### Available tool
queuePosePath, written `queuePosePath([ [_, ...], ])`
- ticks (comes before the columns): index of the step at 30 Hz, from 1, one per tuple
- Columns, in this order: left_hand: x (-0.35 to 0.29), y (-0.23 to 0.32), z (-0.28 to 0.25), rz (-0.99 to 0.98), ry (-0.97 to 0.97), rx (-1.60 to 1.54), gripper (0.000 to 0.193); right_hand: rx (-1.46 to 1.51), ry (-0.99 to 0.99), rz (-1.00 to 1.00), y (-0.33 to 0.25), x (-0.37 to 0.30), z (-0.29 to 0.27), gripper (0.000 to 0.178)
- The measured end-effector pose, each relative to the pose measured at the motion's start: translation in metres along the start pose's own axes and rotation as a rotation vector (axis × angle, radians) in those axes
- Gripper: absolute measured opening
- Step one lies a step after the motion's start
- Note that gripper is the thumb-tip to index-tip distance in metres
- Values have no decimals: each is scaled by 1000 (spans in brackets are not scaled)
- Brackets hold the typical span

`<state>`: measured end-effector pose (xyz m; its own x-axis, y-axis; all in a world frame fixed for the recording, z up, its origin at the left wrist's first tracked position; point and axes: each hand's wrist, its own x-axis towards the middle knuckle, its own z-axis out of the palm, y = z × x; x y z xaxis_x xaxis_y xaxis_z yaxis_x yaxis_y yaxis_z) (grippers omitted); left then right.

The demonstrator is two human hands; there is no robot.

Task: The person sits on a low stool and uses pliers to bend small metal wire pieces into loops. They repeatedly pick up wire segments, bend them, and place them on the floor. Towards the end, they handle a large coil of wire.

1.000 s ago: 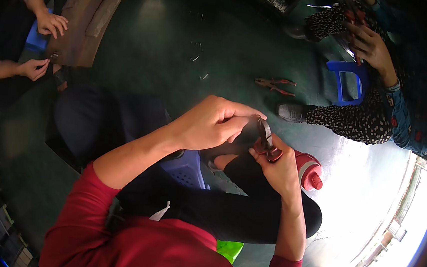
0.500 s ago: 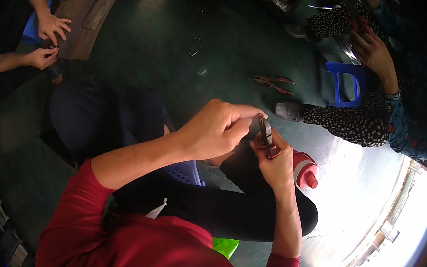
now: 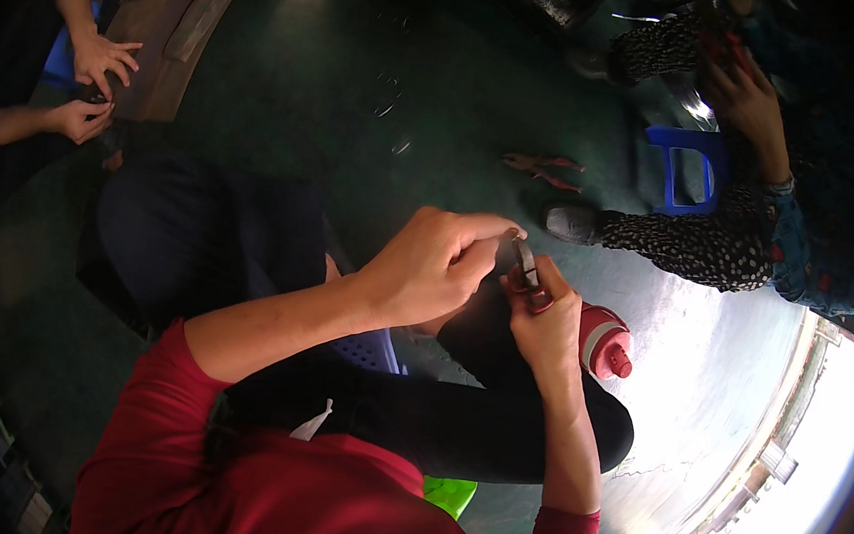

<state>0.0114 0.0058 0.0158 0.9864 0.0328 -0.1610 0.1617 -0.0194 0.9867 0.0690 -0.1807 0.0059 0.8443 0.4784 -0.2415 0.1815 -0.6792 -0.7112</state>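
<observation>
My right hand (image 3: 549, 327) is wrapped round the handles of a pair of pliers (image 3: 525, 263), whose metal jaws point up and toward my left hand. My left hand (image 3: 437, 268) is closed, thumb and forefinger stretched to the tip of the jaws. Whatever small piece they pinch there is too small to make out. Both hands are held above my lap, close together. Just to the right of my right wrist is a red bottle (image 3: 606, 343) with a pale band.
Another pair of pliers (image 3: 545, 166) with red handles lies on the dark floor, near several small bent pieces (image 3: 400, 147). At the left, a co-worker's hands (image 3: 102, 61) are at a wooden bench (image 3: 151, 75). Another person's hand (image 3: 751, 97) and a blue stool (image 3: 683, 172) are at the right.
The pliers have turned slightly in my right hand's grip, and both hands sit almost where they were. The view has shifted a little.
</observation>
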Motion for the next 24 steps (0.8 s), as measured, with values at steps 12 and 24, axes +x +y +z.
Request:
queuePosePath([
  [12, 8, 13, -18, 9, -144, 51, 30, -80, -32, -122, -2, -5, -26, 17],
  [24, 31, -68, -17, -504, -190, 84, 25, -832, 103, -356, 14, -7, 8, 30],
])
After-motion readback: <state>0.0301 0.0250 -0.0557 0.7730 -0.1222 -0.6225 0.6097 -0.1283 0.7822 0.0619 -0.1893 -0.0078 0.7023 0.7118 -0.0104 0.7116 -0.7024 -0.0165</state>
